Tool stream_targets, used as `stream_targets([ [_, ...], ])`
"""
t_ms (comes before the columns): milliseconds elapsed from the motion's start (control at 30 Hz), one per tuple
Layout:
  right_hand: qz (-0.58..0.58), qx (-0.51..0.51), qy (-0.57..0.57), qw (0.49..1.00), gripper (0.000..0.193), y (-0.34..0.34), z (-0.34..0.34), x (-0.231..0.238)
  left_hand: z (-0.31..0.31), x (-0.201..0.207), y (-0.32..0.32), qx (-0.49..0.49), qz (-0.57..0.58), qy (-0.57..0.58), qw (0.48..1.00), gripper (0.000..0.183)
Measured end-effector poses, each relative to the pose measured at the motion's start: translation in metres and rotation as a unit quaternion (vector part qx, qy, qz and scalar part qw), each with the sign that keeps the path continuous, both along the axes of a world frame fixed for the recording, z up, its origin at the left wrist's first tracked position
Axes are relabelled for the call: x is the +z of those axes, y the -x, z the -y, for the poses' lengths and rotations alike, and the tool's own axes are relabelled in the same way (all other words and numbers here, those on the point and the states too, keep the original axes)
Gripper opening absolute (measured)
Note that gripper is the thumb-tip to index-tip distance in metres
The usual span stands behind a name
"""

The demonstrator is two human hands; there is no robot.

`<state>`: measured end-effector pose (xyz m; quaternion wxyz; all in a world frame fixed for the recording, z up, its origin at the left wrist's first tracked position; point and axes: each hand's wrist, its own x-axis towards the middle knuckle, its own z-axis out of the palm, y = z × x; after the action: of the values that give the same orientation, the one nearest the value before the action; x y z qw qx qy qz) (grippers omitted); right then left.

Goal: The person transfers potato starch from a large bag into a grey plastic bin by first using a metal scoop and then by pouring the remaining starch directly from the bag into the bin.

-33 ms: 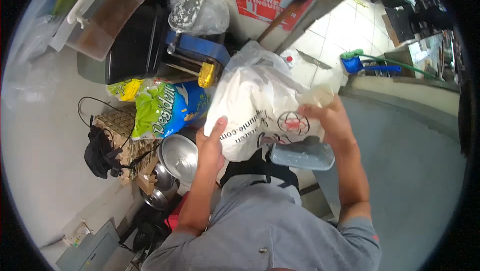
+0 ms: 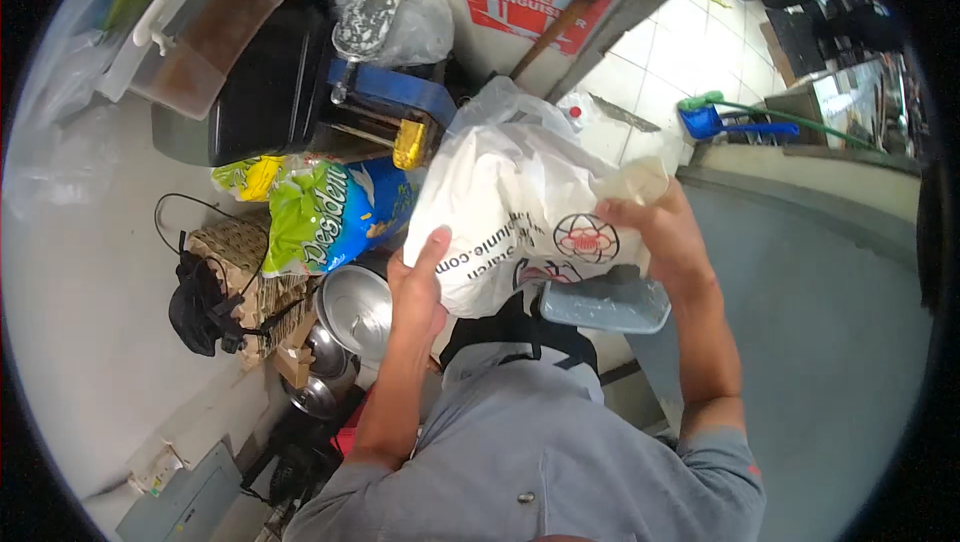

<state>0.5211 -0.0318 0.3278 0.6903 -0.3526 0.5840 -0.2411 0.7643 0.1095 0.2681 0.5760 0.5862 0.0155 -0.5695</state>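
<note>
White plastic bag [image 2: 510,197] is held up mid-view, at 12 o'clock of the grey shirt [image 2: 560,432], w/ both hands on it. Looks soft & floppy: thin film, lots of creases, bulging as if there's something loose inside, contents n/v. Weight's a guess, prob. moderate; won't hold its own shape. Film is prob. a bit slippery & could tear if pulled at one pt. Best hold imo: bunch the gathered edge at 2–3 o'clock, other palm under the full part at 6–7.

L hand [image 2: 414,287], at the bag's 8, clasps the lower corner, thumb on the front; fingers mostly hidden behind. R hand [image 2: 662,232], at 3, pinches the crumpled edge, thumb flat across the face; can't tell how its fingers lie behind.

Long axis runs approx 8 to 2, corner to crumpled edge, tho bag's nearly as tall as wide. Printed face is toward the wearer, lettering aslant & apparently upside down. Translucent film sticks up at 12; can't tell if it's the same bag.

Nearby: grey tub [image 2: 605,314] at 5, partly hidden by the bag; steel pot [image 2: 352,312] at 8, blue-green pack [image 2: 340,207] at 9.
</note>
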Motion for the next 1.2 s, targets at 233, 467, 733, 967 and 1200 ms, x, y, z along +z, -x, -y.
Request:
stream_targets([
  [233,0.038,-0.065,0.065,0.995,0.025,0.027,-0.029,0.071,0.002,0.065,0.018,-0.031,0.029,0.051,0.998,0.051],
  [467,0.075,-0.162,0.150,0.972,0.030,0.076,-0.073,0.135,0.010,0.128,0.060,-0.138,-0.020,0.140,0.980,0.042],
  [733,0.054,-0.207,0.286,0.934,0.030,0.165,-0.103,0.166,0.052,0.159,0.143,-0.271,-0.088,0.233,0.930,0.043],
  [967,0.040,-0.274,0.338,0.900,0.029,0.234,-0.132,0.114,0.068,0.098,0.211,-0.338,-0.071,0.298,0.890,0.029],
  [1200,-0.026,-0.296,0.322,0.899,0.029,0.286,-0.209,0.017,0.015,-0.004,0.263,-0.367,0.081,0.319,0.870,0.025],
])
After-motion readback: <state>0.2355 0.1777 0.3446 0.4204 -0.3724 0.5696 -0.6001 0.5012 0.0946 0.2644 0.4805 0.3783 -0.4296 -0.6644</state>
